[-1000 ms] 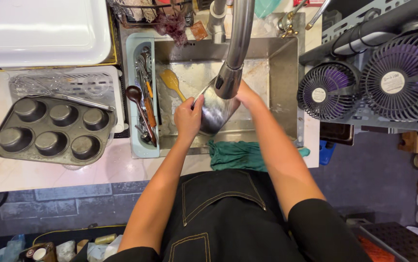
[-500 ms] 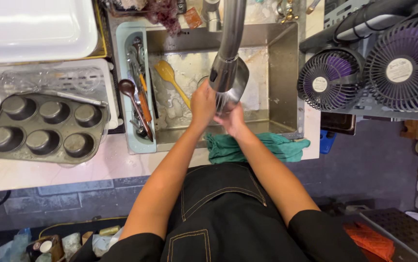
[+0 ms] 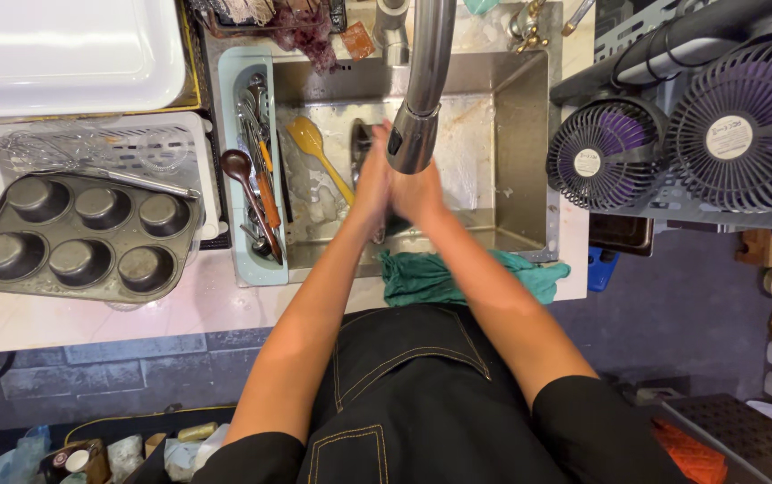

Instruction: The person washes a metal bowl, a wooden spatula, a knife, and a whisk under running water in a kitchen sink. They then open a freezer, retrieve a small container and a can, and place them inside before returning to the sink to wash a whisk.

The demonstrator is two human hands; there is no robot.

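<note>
Two hands pressed together under the tap, over the sink.

The left hand (image 3: 372,184) and right hand (image 3: 420,193) meet palm to palm just below the tap (image 3: 415,134), above the steel sink (image 3: 520,161); whether they hold anything between them I cannot tell. One yellow spatula (image 3: 314,148) lies in the sink at 10 o'clock from the hands. At 9 o'clock stand one cutlery tray (image 3: 244,170) and one six-cup muffin tin (image 3: 81,237). One green cloth (image 3: 458,278) hangs at 6 o'clock. Two fans (image 3: 664,143) stand at 3 o'clock.
</note>
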